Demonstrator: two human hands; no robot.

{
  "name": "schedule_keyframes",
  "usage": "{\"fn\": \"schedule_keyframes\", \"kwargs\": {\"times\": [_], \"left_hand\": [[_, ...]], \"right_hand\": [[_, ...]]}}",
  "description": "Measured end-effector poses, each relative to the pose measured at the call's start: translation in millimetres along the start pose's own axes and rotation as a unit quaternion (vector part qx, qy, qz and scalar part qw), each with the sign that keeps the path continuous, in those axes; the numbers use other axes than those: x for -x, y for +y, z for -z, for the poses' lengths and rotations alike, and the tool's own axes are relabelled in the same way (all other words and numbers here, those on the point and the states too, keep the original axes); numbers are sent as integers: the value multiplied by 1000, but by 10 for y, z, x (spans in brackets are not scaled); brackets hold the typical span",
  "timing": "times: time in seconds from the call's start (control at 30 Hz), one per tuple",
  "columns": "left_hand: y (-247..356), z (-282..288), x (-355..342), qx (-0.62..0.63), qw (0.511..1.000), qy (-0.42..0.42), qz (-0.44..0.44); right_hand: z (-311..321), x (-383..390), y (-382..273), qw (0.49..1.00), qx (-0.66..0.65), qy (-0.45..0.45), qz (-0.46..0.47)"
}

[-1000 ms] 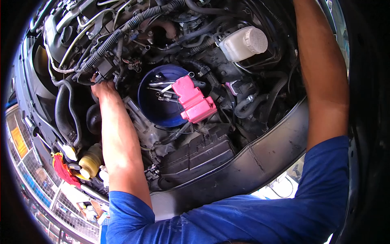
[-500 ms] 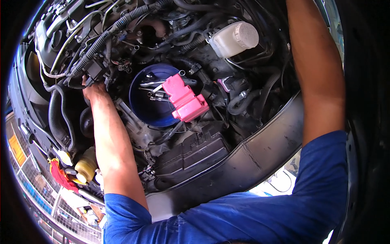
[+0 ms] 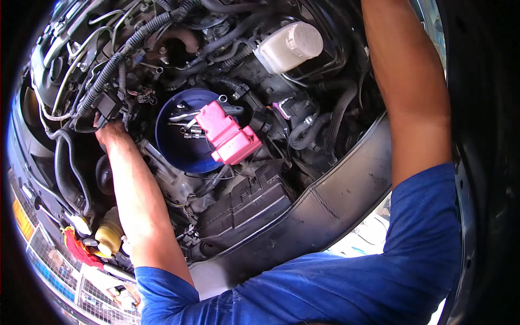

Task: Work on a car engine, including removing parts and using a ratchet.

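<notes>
My left hand [image 3: 112, 134] reaches into the left side of the engine bay, beside a black boxy part [image 3: 106, 106] and below a corrugated wiring conduit [image 3: 111, 67]. Its fingers are hidden behind hoses and the black part, so any grip cannot be made out. My right arm [image 3: 414, 92] stretches up past the top edge, and that hand is out of the picture. Between the arms lies a dark blue bowl [image 3: 181, 157] with a ratchet [image 3: 232, 110] and several metal sockets [image 3: 193, 133] in it. A pink plastic part [image 3: 230, 135] rests over its right rim.
A translucent reservoir with a white cap [image 3: 276, 54] stands at the upper right. A black box [image 3: 246, 206] sits below the bowl, along the fender [image 3: 346, 197]. At the lower left are a yellowish reservoir [image 3: 110, 235] and a red cloth [image 3: 79, 248].
The whole view has shifted, so the engine bay and both arms appear farther left. My left hand stays by the same black part. The bowl and pink part have not moved in the bay.
</notes>
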State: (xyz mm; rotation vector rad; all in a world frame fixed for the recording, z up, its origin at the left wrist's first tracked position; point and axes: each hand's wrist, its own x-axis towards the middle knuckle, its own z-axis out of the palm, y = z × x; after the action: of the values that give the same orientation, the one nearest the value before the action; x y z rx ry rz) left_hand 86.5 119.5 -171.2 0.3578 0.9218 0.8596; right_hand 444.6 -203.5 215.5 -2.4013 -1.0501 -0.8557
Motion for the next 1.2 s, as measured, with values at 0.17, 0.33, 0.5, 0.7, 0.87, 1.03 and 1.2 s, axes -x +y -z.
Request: {"fn": "schedule_keyframes", "kwargs": {"times": [0.17, 0.33, 0.5, 0.7, 0.87, 1.03, 1.2], "left_hand": [[-4, 36, 69, 37, 999, 9, 13], [-72, 9, 154, 78, 995, -44, 33], [-15, -132, 315, 90, 995, 35, 25], [129, -347, 598, 126, 988, -57, 75], [200, -458, 694, 118, 991, -15, 66], [151, -502, 704, 143, 987, 25, 62], [136, -407, 621, 138, 987, -60, 65]], "right_hand": [[-24, -10, -42, 1000, 19, 14, -14], [-33, -7, -42, 999, 43, 13, -20], [-58, -16, 178, 997, 53, -44, -16], [-106, -61, 382, 997, 62, -49, -21], [-101, -74, 403, 995, 72, -66, -33], [-104, -87, 428, 993, 90, -73, -37], [-95, -85, 420, 992, 86, -79, -44]]}}
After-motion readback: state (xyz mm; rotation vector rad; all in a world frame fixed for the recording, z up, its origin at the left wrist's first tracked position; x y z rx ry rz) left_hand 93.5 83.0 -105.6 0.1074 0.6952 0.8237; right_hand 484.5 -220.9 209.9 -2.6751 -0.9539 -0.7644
